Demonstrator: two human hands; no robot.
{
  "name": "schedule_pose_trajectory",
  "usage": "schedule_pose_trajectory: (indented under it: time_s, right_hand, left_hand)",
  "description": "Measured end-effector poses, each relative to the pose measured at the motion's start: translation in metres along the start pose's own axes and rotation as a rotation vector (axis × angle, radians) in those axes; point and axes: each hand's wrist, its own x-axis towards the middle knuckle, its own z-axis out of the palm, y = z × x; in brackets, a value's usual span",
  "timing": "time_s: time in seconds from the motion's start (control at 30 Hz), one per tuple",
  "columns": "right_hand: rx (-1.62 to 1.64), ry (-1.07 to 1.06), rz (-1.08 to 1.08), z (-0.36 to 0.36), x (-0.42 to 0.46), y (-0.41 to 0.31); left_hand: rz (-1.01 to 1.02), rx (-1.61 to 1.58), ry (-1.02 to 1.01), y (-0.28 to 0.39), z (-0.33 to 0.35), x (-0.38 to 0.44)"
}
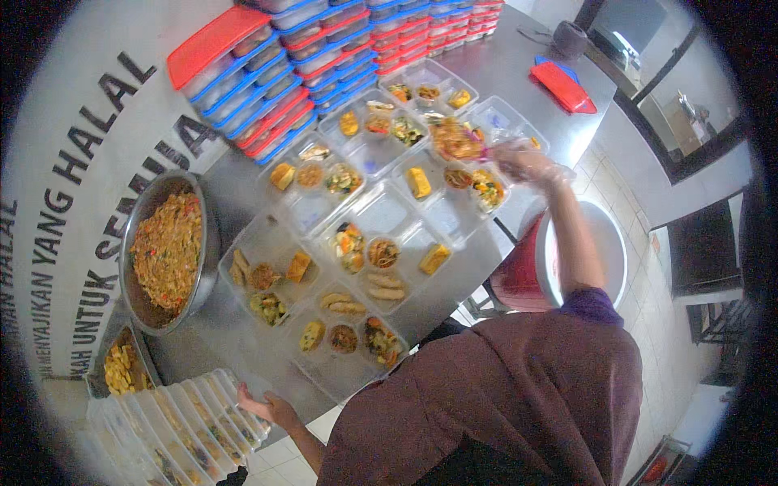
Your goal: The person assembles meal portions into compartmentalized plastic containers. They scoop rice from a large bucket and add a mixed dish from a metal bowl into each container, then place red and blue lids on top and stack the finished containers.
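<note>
My right hand (524,163), in a thin clear plastic glove and blurred, is at the pink edge of what looks like a clear bag of orange-brown food (456,138), over the far trays. My left hand (267,409), bare with fingers apart, is beside a tall stack of filled clear trays (188,425). Between my hands, several clear compartment trays (380,209) stand uncovered side by side. They hold yellow egg-like pieces (435,259), mixed vegetables (347,246), small cups of shredded brown food (383,253) and pale elongated pieces (385,286). Each tray has a bare larger compartment.
A steel bowl of orange-brown food (167,255) and a metal pan of yellow pieces (124,367) stand by the lettered wall. Stacked boxes with red and blue lids (328,42) line the table's back. Loose lids (562,88) lie far right; a red bucket (523,267) stands beside the table.
</note>
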Motion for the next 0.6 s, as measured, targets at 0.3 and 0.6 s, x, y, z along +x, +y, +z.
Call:
schedule_pose_trajectory:
  time_s: [0.3,0.6]
  right_hand:
    - [-0.727,0.065,0.258,-0.04,0.027,0.229]
    - [-1.642,0.443,-0.197,0.004,-0.002,0.191]
  left_hand:
    - [-0.011,-0.142,0.003,0.101,0.046,-0.02]
    - [-0.047,-0.218,0.051,0.115,0.041,-0.026]
